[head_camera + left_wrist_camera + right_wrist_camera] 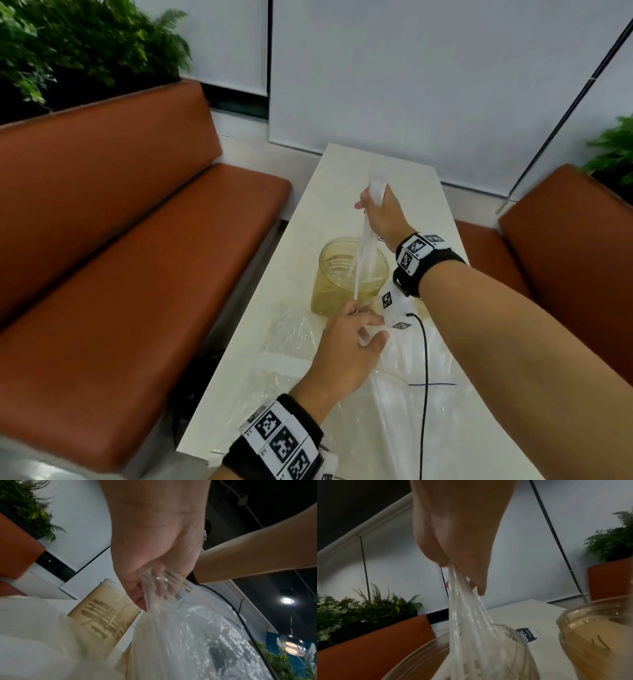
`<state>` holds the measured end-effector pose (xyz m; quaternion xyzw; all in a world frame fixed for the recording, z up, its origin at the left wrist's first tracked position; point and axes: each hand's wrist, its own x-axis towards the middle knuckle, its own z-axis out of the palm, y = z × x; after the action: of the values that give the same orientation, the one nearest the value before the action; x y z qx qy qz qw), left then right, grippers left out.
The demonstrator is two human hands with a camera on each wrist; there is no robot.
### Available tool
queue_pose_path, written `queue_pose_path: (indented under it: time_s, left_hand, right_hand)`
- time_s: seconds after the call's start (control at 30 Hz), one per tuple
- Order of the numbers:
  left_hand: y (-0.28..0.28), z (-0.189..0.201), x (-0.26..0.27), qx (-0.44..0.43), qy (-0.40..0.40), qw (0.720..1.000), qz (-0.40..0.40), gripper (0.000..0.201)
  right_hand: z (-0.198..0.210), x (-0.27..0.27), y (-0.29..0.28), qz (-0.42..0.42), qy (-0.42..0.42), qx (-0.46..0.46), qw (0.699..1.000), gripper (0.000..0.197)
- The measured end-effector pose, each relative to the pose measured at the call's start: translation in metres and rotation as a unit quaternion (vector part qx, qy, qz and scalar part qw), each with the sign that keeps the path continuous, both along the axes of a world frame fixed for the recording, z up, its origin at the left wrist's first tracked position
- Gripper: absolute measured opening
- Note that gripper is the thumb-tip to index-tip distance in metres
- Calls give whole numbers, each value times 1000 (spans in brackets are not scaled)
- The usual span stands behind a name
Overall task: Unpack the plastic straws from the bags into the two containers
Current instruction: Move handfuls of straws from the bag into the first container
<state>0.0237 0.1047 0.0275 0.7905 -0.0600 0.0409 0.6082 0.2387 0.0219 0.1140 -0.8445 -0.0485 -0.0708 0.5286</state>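
My right hand [368, 202] is raised over the white table [342, 178] and grips the top of a bundle of clear plastic straws [363, 246]. The bundle hangs down past an amber jar [329, 291] to my left hand [363, 322]. That hand pinches the gathered mouth of a clear plastic bag [404, 377] lying on the table. In the left wrist view the fingers [137, 599] hold crumpled bag film [180, 635] in front of the amber jar [102, 618]. From the right wrist, the straws [464, 615] run from my right hand [467, 582] into a clear round container [419, 650] beside the amber jar [599, 635].
Orange benches stand on the left [137, 274] and right [565, 257] of the narrow table. A black cable [424, 359] trails over the bag. More clear plastic film [291, 342] lies at the table's left edge. A dark label [526, 635] lies on the table.
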Motion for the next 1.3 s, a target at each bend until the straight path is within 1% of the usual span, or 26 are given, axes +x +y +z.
queue_pose_path:
  time_s: [0.07,0.13,0.2,0.27,0.33,0.4,0.43,0.47,0.5,0.57,0.6,0.63,0.67,0.7,0.73,0.77,0.8,0.87,0.9,0.93,1.0,1.03,1.1,1.13,1.23,1.3]
  left_hand:
    - [0,0,2,-12,1,1000,1,19]
    - [1,2,4,-10,0,1000,5,20]
    - [2,3,6,-4,2,1000,13,19]
    - [2,4,8,0,2,1000,21,17]
    - [3,3,7,-6,2,1000,28,15]
    - [3,2,5,-3,-1,999,36,13]
    - [2,1,3,2,-3,999,43,13]
    - [2,-1,1,7,-4,999,51,12]
    - [2,-2,-1,11,-3,998,60,13]
    - [2,-6,-5,15,-4,997,71,14]
    - [1,-8,-8,15,-6,997,74,14]
    - [1,-10,-10,14,-6,997,76,14]
    - [1,-12,-13,11,-5,997,76,13]
    - [0,-14,-15,6,0,997,76,11]
    - [-1,-16,-17,0,7,997,74,11]
    - [-1,-18,-19,-6,14,997,72,10]
    - [-2,-20,-21,-12,19,997,69,10]
    - [-3,-23,-24,-21,21,997,66,10]
    - [-3,-25,-26,-25,23,997,65,10]
    - [-3,-26,-27,-29,26,997,63,10]
    - [-2,-27,-28,-33,33,997,55,12]
    - [-3,-27,-28,-33,34,998,49,13]
    - [-4,-28,-27,-34,34,998,42,14]
    - [-4,-28,-27,-35,32,998,40,14]
    - [-5,-30,-24,-36,30,998,35,13]
    - [-5,-29,-24,-36,33,998,29,11]
  right_hand:
    - [0,5,-8,-6,72,-69,995,26]
    - [4,3,-14,-12,136,-79,987,27]
    - [6,0,-20,-16,162,-78,984,28]
    - [13,-7,-24,-23,135,-95,986,34]
    - [24,-11,-26,-47,64,-133,988,35]
    - [35,-17,-26,-52,-15,-188,981,28]
    - [38,-20,-26,-49,-51,-230,971,23]
    - [37,-22,-26,-35,-67,-282,956,24]
    - [34,-22,-25,-2,-59,-345,937,27]
    - [25,-28,-22,86,1,-476,875,30]
    - [24,-32,-21,115,17,-522,845,30]
    - [25,-36,-20,126,12,-539,832,31]
    - [29,-40,-19,117,-8,-539,834,32]
    - [35,-44,-17,91,-50,-529,842,33]
    - [40,-49,-14,61,-84,-532,841,30]
    - [45,-54,-10,44,-95,-554,826,28]
    - [49,-61,-8,45,-65,-587,805,29]
    - [46,-74,-4,77,51,-626,774,38]
    - [40,-78,-3,92,88,-633,764,39]
    - [34,-80,-3,97,98,-637,759,36]
    - [23,-81,1,78,58,-637,765,23]
    - [19,-80,4,69,36,-628,774,22]
    - [11,-81,12,67,30,-611,788,26]
    - [6,-80,16,71,29,-611,788,25]
    - [-8,-80,24,86,28,-633,769,17]
    - [-13,-80,27,85,21,-638,765,16]
